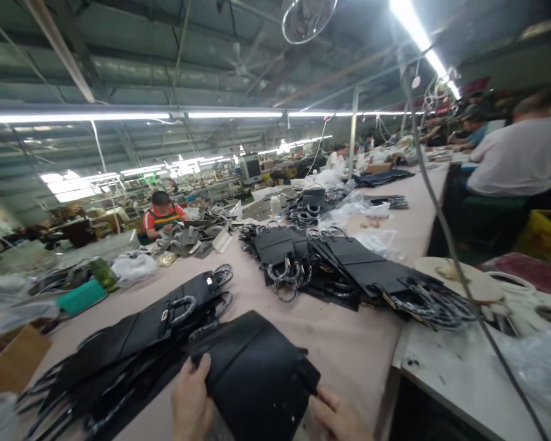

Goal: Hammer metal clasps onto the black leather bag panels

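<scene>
Between my two hands is a flat black leather-like bag panel [252,373] with a seam across it, tilted above the table. My left hand [191,398] grips its left edge, thumb on top. At the lower right corner my right hand [335,411] pinches the edge; its fingertips are partly hidden. Just left of the panel lies a pile of black bag panels with wrapped handles [138,331]. Beyond it, toward the middle of the table, sits another heap of black handled panels [280,245].
The long table [257,291] is covered in pale cloth. A cardboard box [16,361] and a teal piece [81,296] are at left. A grey cable [441,214] hangs down at right over a white side table [468,373]. Co-workers sit at far left and right.
</scene>
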A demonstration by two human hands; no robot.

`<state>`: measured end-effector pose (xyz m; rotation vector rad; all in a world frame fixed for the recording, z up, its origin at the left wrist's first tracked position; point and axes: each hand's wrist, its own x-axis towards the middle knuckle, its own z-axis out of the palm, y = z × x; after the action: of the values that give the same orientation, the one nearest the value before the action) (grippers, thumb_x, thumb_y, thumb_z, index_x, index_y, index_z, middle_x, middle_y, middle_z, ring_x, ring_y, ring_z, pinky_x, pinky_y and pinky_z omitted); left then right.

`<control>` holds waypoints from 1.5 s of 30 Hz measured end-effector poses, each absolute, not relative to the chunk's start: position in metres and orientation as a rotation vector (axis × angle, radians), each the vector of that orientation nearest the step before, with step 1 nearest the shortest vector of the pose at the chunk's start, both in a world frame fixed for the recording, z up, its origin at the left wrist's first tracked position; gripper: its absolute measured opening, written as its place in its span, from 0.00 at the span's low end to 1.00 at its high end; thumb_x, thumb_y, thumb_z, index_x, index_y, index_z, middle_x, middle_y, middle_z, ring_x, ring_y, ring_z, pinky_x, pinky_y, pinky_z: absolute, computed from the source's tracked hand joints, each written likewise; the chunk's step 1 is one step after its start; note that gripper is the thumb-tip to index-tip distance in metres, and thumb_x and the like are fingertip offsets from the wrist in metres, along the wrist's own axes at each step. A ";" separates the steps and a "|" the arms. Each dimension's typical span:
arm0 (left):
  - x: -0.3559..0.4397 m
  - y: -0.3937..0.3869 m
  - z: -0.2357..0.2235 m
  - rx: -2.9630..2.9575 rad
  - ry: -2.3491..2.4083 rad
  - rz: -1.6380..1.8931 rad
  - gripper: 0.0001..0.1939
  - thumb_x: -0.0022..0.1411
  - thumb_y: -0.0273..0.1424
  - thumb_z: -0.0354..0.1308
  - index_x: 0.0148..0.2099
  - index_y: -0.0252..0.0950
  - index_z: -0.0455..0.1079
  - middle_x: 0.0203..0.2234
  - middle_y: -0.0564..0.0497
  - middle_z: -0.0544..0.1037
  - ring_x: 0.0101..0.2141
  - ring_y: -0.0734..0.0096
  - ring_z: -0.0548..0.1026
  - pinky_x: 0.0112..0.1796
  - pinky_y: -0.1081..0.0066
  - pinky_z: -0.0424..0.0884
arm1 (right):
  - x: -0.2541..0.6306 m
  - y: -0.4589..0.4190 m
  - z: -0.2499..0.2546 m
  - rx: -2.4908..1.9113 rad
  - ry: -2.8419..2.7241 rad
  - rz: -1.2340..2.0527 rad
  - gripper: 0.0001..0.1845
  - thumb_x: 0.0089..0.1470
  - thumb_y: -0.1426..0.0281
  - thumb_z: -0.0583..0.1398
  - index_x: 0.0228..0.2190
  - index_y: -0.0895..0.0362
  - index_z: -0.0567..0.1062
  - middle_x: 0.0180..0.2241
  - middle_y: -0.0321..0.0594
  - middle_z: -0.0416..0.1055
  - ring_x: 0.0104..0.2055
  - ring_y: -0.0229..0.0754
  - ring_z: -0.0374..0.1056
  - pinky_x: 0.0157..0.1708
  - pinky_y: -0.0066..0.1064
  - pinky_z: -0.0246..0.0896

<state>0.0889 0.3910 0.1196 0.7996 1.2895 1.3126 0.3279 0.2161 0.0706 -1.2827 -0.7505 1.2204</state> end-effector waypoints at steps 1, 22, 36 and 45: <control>0.111 0.406 0.150 0.877 1.220 1.356 0.06 0.61 0.28 0.59 0.42 0.40 0.73 0.39 0.51 0.83 0.42 0.65 0.82 0.47 0.66 0.79 | 0.338 0.226 0.090 -1.239 -0.706 1.201 0.27 0.43 0.44 0.67 0.29 0.56 0.74 0.19 0.28 0.53 0.20 0.31 0.46 0.20 0.25 0.44; 0.040 0.339 0.056 1.479 1.720 1.002 0.20 0.54 0.38 0.60 0.47 0.35 0.77 0.47 0.37 0.82 0.50 0.49 0.80 0.54 0.56 0.75 | 0.470 0.448 0.132 -1.666 -0.402 0.905 0.15 0.65 0.65 0.61 0.50 0.60 0.72 0.37 0.38 0.73 0.30 0.35 0.68 0.30 0.29 0.68; -0.036 0.391 0.067 1.993 2.005 0.722 0.22 0.64 0.25 0.52 0.59 0.32 0.72 0.59 0.36 0.74 0.61 0.53 0.70 0.64 0.55 0.63 | 0.210 0.325 -0.011 -1.458 -2.228 0.449 0.29 0.54 0.67 0.60 0.58 0.50 0.75 0.63 0.47 0.67 0.65 0.62 0.62 0.64 0.59 0.53; 0.004 0.561 0.105 2.287 1.939 0.353 0.33 0.62 0.28 0.61 0.67 0.28 0.58 0.64 0.31 0.64 0.68 0.45 0.55 0.67 0.47 0.48 | 0.194 0.309 -0.079 -1.403 -2.473 0.095 0.36 0.53 0.56 0.64 0.63 0.42 0.69 0.65 0.45 0.64 0.65 0.68 0.61 0.60 0.62 0.60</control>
<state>0.0041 0.5611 0.1054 2.2869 1.9393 0.3526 0.1936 0.3093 -0.0793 -1.4029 -2.4734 0.0947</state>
